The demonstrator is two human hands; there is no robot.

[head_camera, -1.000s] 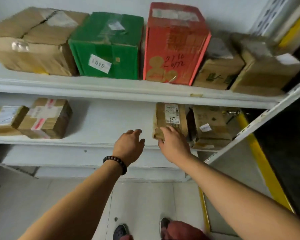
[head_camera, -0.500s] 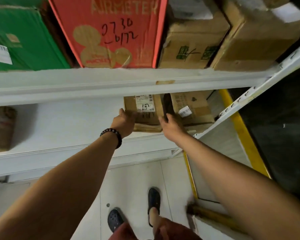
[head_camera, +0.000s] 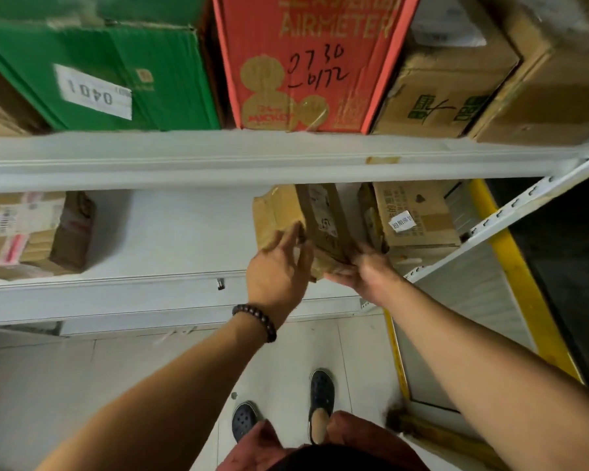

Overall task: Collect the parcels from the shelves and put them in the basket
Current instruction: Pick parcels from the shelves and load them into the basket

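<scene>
Tilted brown cardboard parcel (head_camera: 281,212) at white metal shelf (head_camera: 150,278), left hand (head_camera: 276,270) flat against it, right hand (head_camera: 368,273) curled round its lower corner.

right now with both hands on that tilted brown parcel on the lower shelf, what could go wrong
1. The tilted brown cardboard parcel could slip: the left hand only presses flat against its side, while the right hand holds its lower corner.
2. It sits close to the brown box with a white sticker; pulling might drag that box off the edge.
3. Lifted too high, it may catch the white upper shelf beam.
</scene>
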